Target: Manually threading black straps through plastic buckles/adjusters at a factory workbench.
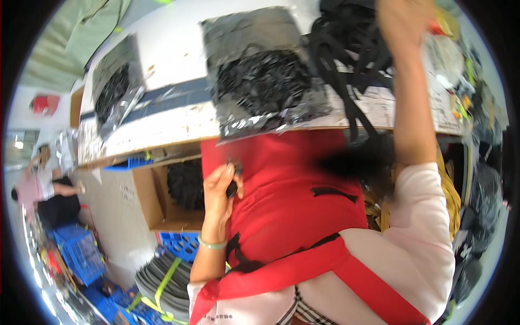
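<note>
Left hand (221, 187) is pinched shut on a small black plastic clip (233, 179), held against the red apron (281, 200) below the table edge. Looks light, stiff and a bit slick, so grip its flat sides. Right hand (403, 19) reaches up into the tangle of black webbing straps (346, 49); can't tell its grip.

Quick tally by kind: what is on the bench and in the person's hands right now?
Clear plastic bags of small black parts on the white bench: 2
Tangled bundles of black straps: 1
Small black parts pinched in the left hand: 1
Right hand, raised over the straps: grip unclear
Total: 4
</note>
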Available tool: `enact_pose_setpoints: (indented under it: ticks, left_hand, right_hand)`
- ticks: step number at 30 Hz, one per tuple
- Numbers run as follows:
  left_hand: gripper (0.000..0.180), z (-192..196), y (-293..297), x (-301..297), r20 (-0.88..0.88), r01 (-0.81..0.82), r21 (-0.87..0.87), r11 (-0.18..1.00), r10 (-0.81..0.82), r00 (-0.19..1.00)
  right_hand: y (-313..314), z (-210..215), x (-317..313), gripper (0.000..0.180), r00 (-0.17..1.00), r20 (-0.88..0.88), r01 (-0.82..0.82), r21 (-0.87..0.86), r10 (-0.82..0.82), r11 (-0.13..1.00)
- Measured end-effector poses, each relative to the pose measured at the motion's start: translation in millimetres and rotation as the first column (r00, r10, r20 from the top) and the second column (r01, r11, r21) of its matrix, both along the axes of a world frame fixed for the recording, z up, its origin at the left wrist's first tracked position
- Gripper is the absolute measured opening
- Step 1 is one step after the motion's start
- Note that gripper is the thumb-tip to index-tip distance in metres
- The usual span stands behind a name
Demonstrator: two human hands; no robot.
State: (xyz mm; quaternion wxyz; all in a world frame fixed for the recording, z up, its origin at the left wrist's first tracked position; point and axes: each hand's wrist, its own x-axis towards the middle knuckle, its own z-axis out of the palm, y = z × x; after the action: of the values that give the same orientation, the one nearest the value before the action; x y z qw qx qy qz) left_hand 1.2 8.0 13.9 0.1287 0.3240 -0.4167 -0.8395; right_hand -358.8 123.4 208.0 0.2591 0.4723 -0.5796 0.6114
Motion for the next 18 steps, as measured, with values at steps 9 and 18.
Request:
enact_pose_setpoints:
  ticks: [9,18]
  left_hand:
    - [0.016,26,-4,-15,-0.162,-0.123,-0.287,0.95,0.079,0.984]
    - [0.016,20,-4,-3,-0.058,-0.122,-0.642,0.757,0.111,0.992]
  right_hand:
    - [-4,-94,195,0.016,0.185,0.972,-0.917,0.117,0.147,0.38]
    - [-19,-140,211,0.017,-0.052,0.999,-0.827,-0.035,-0.015,0.56]
